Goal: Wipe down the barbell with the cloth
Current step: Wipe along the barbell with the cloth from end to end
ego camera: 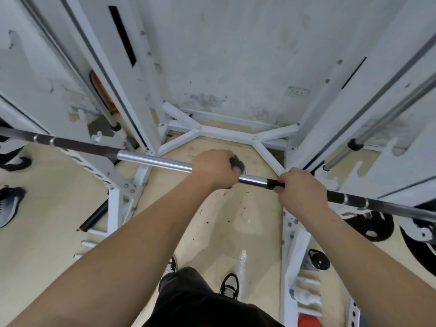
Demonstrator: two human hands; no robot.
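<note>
One barbell [151,159]; one cloth [237,164]; two hands [213,167] [303,190]

We see both forearms bare, stretched fwd & down, converging. L hand [213,169] is knuckles up, fingers curled over the barbell [153,159] w/ a dark cloth [237,164] bunched under them. R hand [302,188] is near, not touching, back up, fingers wrapped round same bar.

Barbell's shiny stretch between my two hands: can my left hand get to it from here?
Probably yes. The left hand grips the barbell right beside that stretch, and nothing sits on it before the right hand.
</note>
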